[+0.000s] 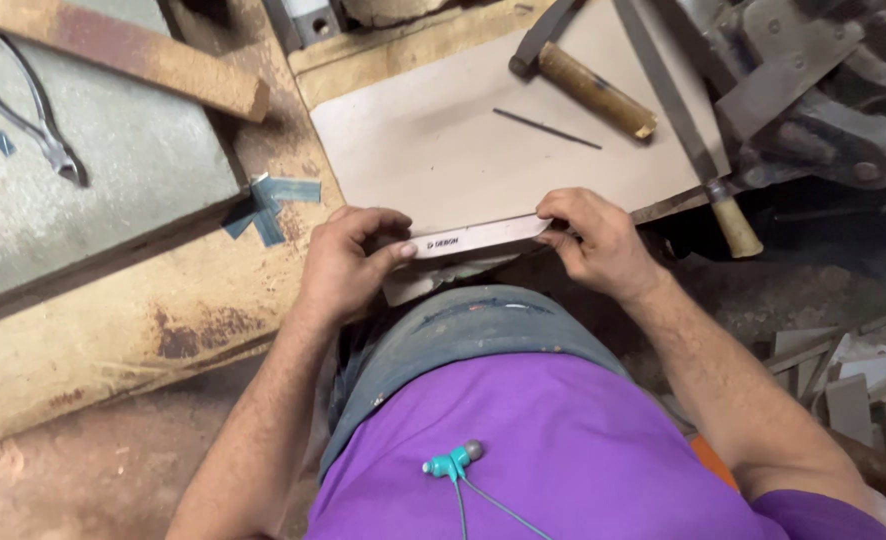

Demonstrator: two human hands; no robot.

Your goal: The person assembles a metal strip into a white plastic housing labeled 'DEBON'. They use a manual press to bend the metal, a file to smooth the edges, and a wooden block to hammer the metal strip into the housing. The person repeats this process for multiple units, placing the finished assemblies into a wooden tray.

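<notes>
**Both hands on a flat strip, frame centre**

I see my left hand [348,262] and right hand [593,240] each with a clenched grip on one end of a pale flat strip [478,238], held level over the near edge of a board [443,150]. Hammer [588,85] and thin rod [546,128] lie on the board, upper centre. Pliers [33,120] upper left on the grey surface [133,170].

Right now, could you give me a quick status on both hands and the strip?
Left hand and right hand pinch the pale flat strip at either end. Strip lies along the board edge. Hammer beyond, apart.
</notes>
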